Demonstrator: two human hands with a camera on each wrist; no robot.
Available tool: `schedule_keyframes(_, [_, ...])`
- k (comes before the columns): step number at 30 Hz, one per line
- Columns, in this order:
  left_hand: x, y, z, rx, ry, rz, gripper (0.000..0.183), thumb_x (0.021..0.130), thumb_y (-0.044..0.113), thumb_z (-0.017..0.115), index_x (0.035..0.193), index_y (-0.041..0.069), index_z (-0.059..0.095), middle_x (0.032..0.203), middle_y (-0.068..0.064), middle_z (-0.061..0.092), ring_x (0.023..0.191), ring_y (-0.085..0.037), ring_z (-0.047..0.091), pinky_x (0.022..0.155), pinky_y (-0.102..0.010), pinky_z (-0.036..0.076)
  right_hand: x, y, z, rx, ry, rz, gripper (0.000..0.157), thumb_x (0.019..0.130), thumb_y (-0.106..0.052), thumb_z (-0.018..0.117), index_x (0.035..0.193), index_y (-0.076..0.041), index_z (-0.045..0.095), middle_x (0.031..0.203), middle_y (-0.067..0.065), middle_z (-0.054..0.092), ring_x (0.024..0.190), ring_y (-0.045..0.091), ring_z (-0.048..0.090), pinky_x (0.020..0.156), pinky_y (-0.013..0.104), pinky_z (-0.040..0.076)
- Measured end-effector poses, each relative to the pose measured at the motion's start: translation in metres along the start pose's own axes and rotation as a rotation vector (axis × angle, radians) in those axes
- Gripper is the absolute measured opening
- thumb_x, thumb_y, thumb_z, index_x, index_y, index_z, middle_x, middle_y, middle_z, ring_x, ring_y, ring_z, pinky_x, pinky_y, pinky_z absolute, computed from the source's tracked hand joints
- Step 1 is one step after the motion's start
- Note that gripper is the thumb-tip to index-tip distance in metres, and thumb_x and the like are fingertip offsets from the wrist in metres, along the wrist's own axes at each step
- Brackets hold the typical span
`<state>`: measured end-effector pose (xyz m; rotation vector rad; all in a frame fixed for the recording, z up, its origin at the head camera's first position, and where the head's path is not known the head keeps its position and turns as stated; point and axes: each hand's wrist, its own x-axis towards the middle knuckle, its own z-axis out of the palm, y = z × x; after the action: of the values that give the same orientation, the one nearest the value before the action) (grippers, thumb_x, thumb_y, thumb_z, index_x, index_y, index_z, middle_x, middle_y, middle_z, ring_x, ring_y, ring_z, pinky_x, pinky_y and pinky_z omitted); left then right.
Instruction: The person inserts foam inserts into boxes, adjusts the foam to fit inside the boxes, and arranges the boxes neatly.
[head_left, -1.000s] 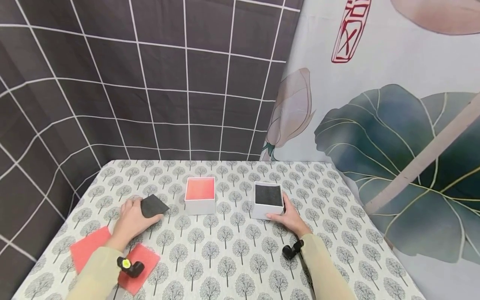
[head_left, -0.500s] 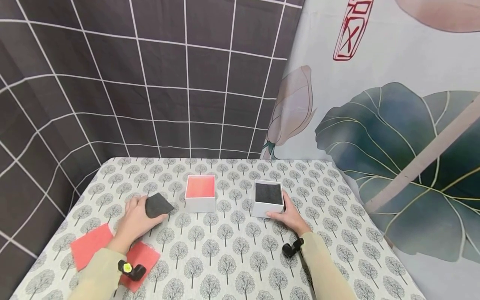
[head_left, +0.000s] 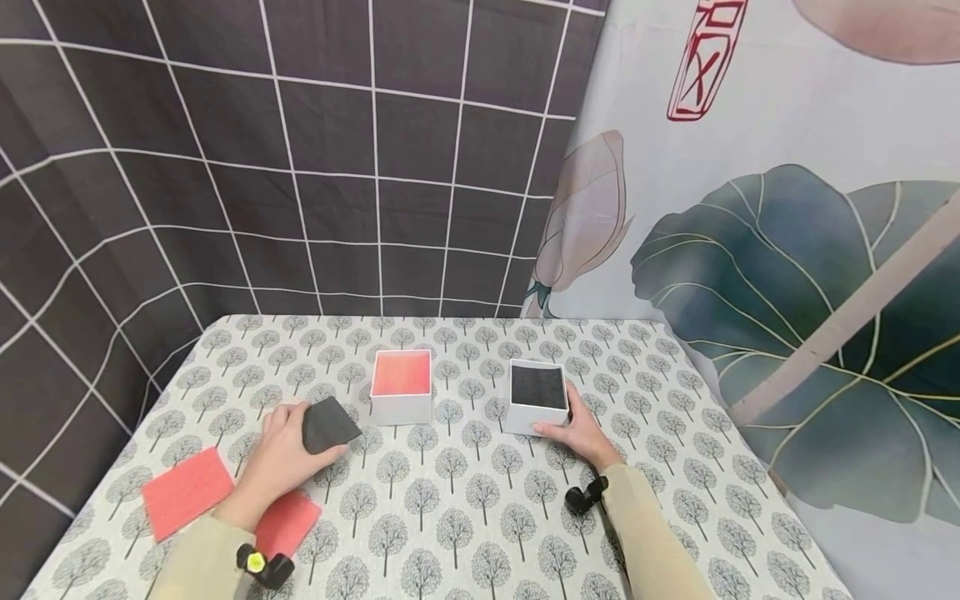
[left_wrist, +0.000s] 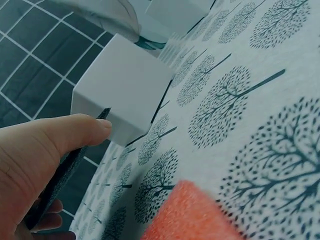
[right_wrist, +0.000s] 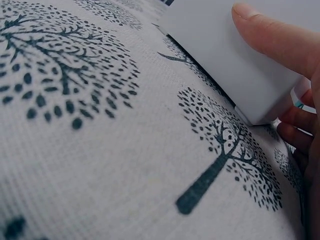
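Observation:
My left hand [head_left: 283, 450] pinches a thin black felt-like square [head_left: 330, 426] between thumb and fingers, at the left of the table. In the left wrist view the black square [left_wrist: 65, 172] stands edge-on, thumb on one side and fingers on the other. My right hand [head_left: 581, 433] holds the right white box [head_left: 534, 421] by its near right corner, thumb on the front wall in the right wrist view. A black piece [head_left: 537, 386] lies inside that box. The left white box [head_left: 401, 411] has a red-pink piece [head_left: 402, 372] inside it.
Two red squares [head_left: 187, 492] lie flat at the table's near left, one partly under my left forearm. The tablecloth [head_left: 450, 500] has a tree print. A dark gridded curtain [head_left: 337, 208] hangs behind the far edge.
My left hand has moved right and slightly nearer with the black square, towards the left box. My right hand and both boxes have stayed in place on the table.

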<state>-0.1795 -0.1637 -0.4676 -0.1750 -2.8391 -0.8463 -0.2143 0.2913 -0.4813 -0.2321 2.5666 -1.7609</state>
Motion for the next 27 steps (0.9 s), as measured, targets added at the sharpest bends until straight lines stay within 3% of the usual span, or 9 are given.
schedule_keyframes(13, [-0.011, 0.021, 0.018, -0.027, -0.053, 0.050, 0.092, 0.062, 0.057, 0.077, 0.128, 0.000, 0.048, 0.109, -0.013, 0.046, 0.091, -0.023, 0.041, 0.065, -0.039, 0.047, -0.001, 0.001, 0.000, -0.010, 0.006, -0.002, 0.091, 0.066, -0.012, 0.083, 0.141, -0.012, 0.032, 0.125, 0.017, 0.050, 0.110, 0.033, 0.048, 0.106, 0.052, 0.023])
schedule_keyframes(27, [-0.013, 0.039, 0.035, -0.071, -0.062, 0.111, 0.089, 0.059, 0.054, 0.080, 0.124, 0.000, 0.051, 0.106, -0.010, 0.049, 0.090, -0.022, 0.044, 0.071, -0.040, 0.046, 0.000, 0.004, 0.000, -0.008, 0.000, -0.018, 0.091, 0.066, -0.014, 0.084, 0.141, -0.012, 0.032, 0.124, 0.016, 0.051, 0.108, 0.031, 0.049, 0.105, 0.051, 0.026])
